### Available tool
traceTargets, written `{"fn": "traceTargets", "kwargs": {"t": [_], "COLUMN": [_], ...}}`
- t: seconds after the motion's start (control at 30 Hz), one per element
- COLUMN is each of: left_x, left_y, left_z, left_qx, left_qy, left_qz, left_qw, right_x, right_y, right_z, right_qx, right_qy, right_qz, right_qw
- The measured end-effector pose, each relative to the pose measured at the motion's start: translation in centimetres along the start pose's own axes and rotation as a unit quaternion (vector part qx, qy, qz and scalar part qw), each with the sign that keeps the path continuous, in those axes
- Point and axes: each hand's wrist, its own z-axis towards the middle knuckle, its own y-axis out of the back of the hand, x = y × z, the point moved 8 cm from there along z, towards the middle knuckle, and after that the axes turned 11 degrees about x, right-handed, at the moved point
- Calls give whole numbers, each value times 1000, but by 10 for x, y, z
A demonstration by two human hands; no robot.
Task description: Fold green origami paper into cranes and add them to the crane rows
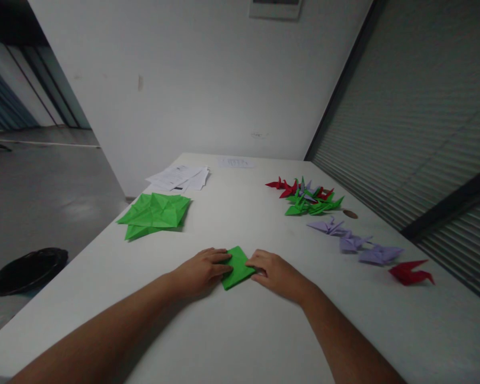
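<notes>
A small folded piece of green origami paper (237, 266) lies on the white table in front of me, between my two hands. My left hand (202, 271) rests on its left side, the fingers stretched out and lying over the paper. At the right corner, the fingertips and thumb of my right hand (278, 273) close on the paper's edge. The undersides of the fingers and any lower layers of the paper are hidden.
Creased green sheets (156, 213) lie at the left, with printed papers (180, 177) behind. Along the right are a pile of folded cranes (312, 200), several purple cranes (352, 242) and a red crane (411, 273). A black-lined bin (28, 271) stands left of the table.
</notes>
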Motion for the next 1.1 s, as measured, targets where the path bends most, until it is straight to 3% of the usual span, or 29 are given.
{"fn": "traceTargets", "kwargs": {"t": [0.27,0.57,0.73,0.87,1.1], "left_x": [0,-4,-8,-9,-9], "left_y": [1,2,-1,-2,1], "left_z": [0,0,1,1,1], "left_qx": [-9,-4,25,54,72], "left_qy": [9,-28,-47,-36,-24], "left_qz": [5,-12,-2,5,-2], "left_qw": [1000,1000,999,998,997], "right_x": [1,7,10,11,8], "right_y": [1,5,6,-2,-4], "right_z": [-1,0,4,7,4], "right_qx": [-8,-14,-26,7,21], "right_qy": [0,14,27,69,68], "right_qz": [27,27,41,55,28], "right_qw": [1000,999,998,996,997]}}
